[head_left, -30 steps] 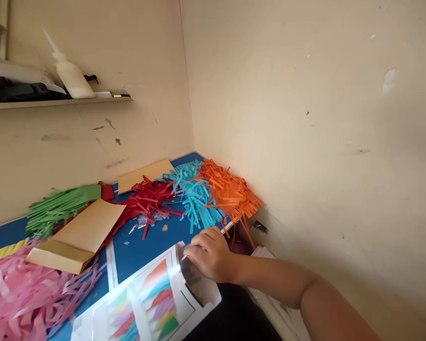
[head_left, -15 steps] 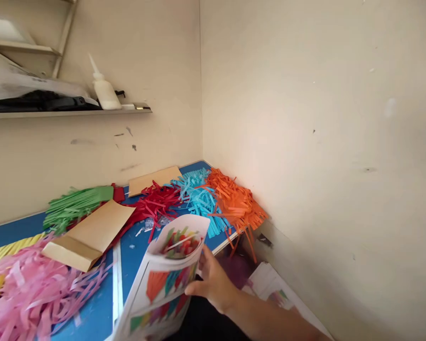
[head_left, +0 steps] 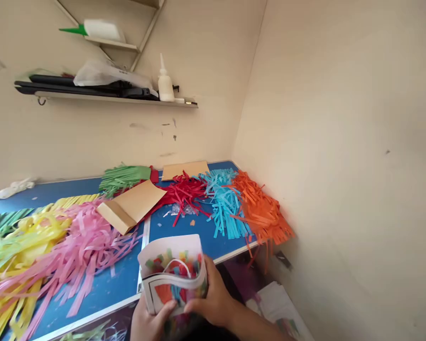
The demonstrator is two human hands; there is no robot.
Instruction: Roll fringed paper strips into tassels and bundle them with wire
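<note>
A white printed packet (head_left: 187,242), its front showing pictures of coloured fringes, stands with its mouth gaping upward near the table's front edge. Inside it lie crumpled multicoloured tissue-paper pieces and a looped white string (head_left: 181,263). My left hand (head_left: 151,318) grips the packet's lower left side, thumb on the front. Opposite it, my right hand (head_left: 216,298) wraps the right side, thumb also across the front. The packet's lower part is hidden behind my hands and in shadow.
Fringed tissue paper spreads over the blue table (head_left: 202,239): pink (head_left: 88,232), yellow (head_left: 53,225), green (head_left: 124,177), red (head_left: 186,189), light blue (head_left: 225,203) and orange (head_left: 261,206). Brown cardboard (head_left: 138,201) lies among it. Glue bottles (head_left: 166,87) stand on wall shelves. White printed packets (head_left: 279,305) lie below right.
The view has swung left, and the packet now sits lower and more upright. My left hand has come into view on its left side; my right hand keeps its hold.
</note>
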